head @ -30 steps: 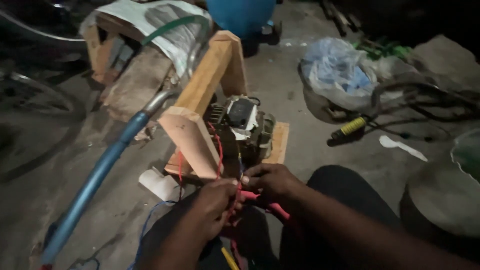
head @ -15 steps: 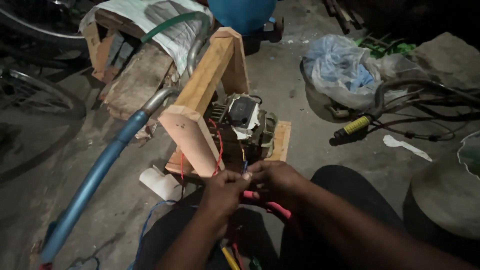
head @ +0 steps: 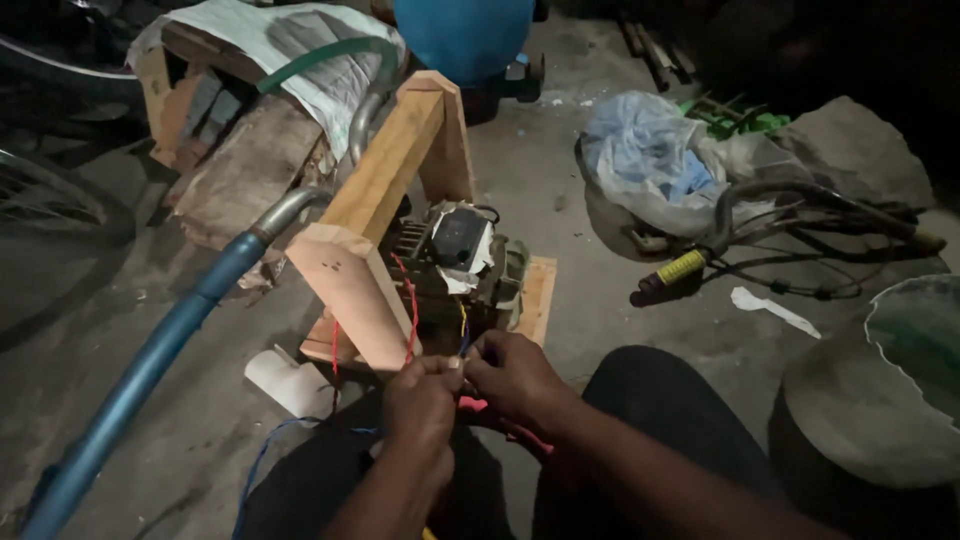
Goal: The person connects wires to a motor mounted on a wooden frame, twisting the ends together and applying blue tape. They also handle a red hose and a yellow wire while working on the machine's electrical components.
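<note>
Wires (head: 462, 372), thin, light and limp, meet between both hands just in front of the small electric motor (head: 462, 262); they likely kink easily, so the bare ends seem the place to grip. Left hand (head: 420, 400) fingers (head: 432, 368) pinch the strands, right hand (head: 515, 378) fingers press against them. Red wire (head: 408, 300) trails up the wooden frame (head: 385, 195). Beyond, a crumpled plastic bag (head: 650, 165) holds something unclear.

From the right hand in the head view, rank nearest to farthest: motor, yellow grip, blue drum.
From the right hand:
1. Motor, just above, on the wooden frame.
2. Yellow grip, to the right on the floor.
3. Blue drum, top centre, farthest.
</note>
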